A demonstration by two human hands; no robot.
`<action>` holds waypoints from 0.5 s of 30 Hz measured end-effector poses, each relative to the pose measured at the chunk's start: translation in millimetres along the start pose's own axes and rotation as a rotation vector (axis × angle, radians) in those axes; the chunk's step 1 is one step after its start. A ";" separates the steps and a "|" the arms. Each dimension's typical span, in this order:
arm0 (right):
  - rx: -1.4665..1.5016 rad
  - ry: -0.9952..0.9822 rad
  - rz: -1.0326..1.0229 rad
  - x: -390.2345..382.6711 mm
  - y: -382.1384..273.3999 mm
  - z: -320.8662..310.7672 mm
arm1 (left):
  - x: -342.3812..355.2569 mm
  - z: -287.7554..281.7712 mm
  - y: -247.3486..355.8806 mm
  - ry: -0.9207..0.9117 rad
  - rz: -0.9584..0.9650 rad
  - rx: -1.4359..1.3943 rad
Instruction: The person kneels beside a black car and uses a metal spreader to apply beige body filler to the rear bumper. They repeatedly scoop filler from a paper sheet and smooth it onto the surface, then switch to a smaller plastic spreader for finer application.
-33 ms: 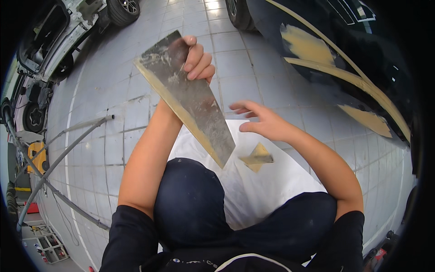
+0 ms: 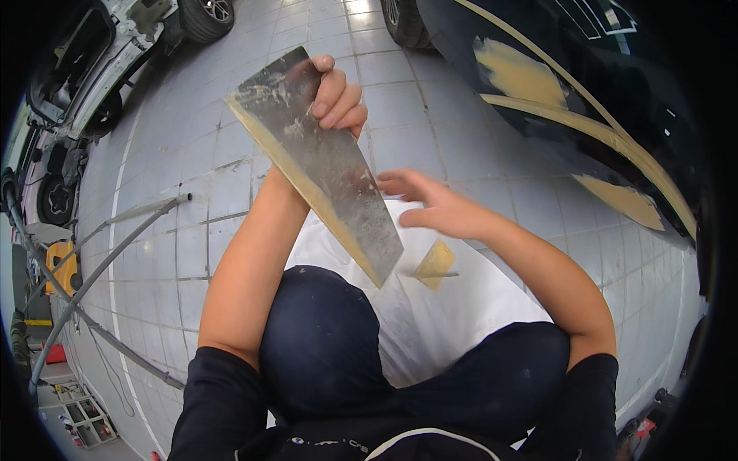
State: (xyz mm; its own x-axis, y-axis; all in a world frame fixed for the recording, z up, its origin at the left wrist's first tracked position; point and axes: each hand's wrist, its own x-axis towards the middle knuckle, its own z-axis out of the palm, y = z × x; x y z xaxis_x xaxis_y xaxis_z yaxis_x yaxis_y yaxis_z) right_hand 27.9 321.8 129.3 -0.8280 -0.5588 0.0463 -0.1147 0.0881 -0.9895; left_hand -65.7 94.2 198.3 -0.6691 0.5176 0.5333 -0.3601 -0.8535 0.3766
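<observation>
My left hand (image 2: 330, 104) is closed on a long grey mixing board (image 2: 311, 165), held tilted, with pale yellow putty along its left edge and smears on its face. My right hand (image 2: 419, 203) is open, its fingers apart at the board’s right edge; whether they touch it I cannot tell. Below that hand a small, slightly blurred spreader (image 2: 433, 265) coated in yellow putty is over a white sheet (image 2: 500, 300); I cannot tell if it rests on it. My dark-trousered knees are below.
A dark car body (image 2: 600, 77) with yellow putty patches and tape is at right. A partly stripped light car (image 2: 77, 107) stands upper left. At left are a grey tube stand (image 2: 131, 219), a yellow case (image 2: 61, 265) and a small rack (image 2: 84, 419). Grey tiled floor lies underneath.
My right hand has moved slightly left and up toward the board. The small spreader has turned and dropped a little. The board has shifted very slightly.
</observation>
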 end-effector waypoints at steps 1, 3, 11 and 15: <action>0.145 -0.002 0.038 3.4 3.7 16.0 | 2.1 2.9 -5.2 0.058 0.016 -0.017; 0.404 -0.058 0.042 3.3 2.7 33.5 | 2.4 10.1 -11.8 0.350 0.077 0.211; 0.083 0.654 -0.136 10.1 -35.3 -13.9 | -25.3 27.7 -18.6 0.493 -0.480 1.139; -0.194 0.600 -0.208 0.8 -24.4 -17.3 | -27.9 8.0 -23.6 0.572 -0.629 1.183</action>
State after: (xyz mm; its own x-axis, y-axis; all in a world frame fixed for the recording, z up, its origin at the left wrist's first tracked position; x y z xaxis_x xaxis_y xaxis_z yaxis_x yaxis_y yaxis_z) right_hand 20.5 333.4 155.8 -0.9334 -0.0287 0.3577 -0.3557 0.2064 -0.9115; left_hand -33.4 100.4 180.6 -0.8698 0.4447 -0.2138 -0.1394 0.1942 0.9710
